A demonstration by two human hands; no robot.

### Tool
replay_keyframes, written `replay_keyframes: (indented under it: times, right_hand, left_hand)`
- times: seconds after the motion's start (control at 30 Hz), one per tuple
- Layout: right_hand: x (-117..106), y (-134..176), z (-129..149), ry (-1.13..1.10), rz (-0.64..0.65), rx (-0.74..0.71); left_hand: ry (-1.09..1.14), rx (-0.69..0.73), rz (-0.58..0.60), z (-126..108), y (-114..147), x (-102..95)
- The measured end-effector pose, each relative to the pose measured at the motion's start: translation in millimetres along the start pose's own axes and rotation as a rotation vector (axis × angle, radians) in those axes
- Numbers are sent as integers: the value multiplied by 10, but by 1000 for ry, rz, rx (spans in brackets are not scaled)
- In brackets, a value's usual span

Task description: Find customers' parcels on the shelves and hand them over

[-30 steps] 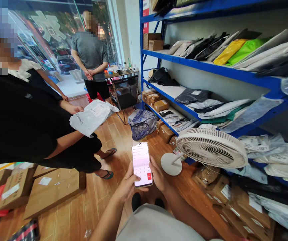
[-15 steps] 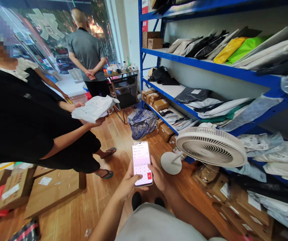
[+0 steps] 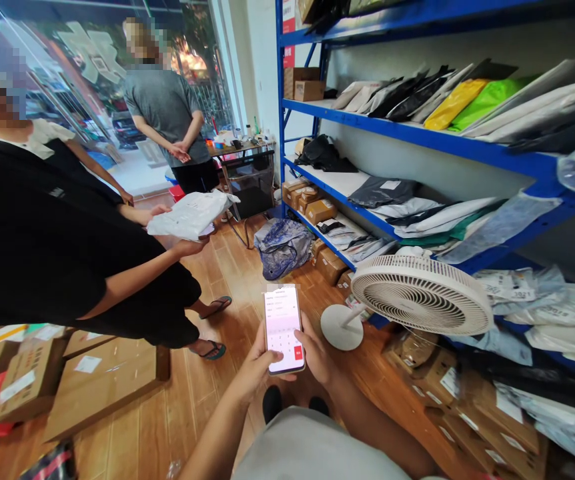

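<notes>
Head view: L hand (image 3: 257, 363) & R hand (image 3: 316, 350) each gripping one side of a phone (image 3: 283, 320), held portrait in front of the body, above wood floor (image 3: 202, 407); both thumbs bent in at the keypad area. Screen: short txt lines up top, too small to read; number keys below, red key lower R w/ illegible wording. White fan (image 3: 422, 293) to R, tiny mark on hub, unreadable. White bags (image 3: 512, 285) beyond fan carry bold black nos., one approx. 3021, others unclear. Person in black (image 3: 32, 227) at L holds white parcel (image 3: 192, 215), print n/legible. Big carton (image 3: 112, 383) on floor, white label (image 3: 87, 364), txt too small. Window (image 3: 52, 100) has large pale character.
</notes>
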State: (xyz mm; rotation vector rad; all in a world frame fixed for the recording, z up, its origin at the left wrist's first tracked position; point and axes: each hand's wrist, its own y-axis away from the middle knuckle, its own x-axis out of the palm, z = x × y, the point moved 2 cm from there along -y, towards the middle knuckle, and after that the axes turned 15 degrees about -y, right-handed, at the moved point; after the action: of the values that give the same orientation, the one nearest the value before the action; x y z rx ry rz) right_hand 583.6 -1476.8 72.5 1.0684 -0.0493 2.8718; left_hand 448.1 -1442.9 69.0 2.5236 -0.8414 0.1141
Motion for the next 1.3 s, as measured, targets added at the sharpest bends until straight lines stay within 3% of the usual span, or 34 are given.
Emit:
replay_keyframes:
  times: [0.63,0.97,1.3]
  right_hand:
    - [62,-3,53,10,31,-23]
    - [327,-15,394,256,-18,-117]
    - [476,-22,505,183,-64,-108]
  left_hand:
    - [29,13,61,-100,30,9]
    - [-22,138,64,-485,107,90]
    - [-37,182,139,-742,246,142]
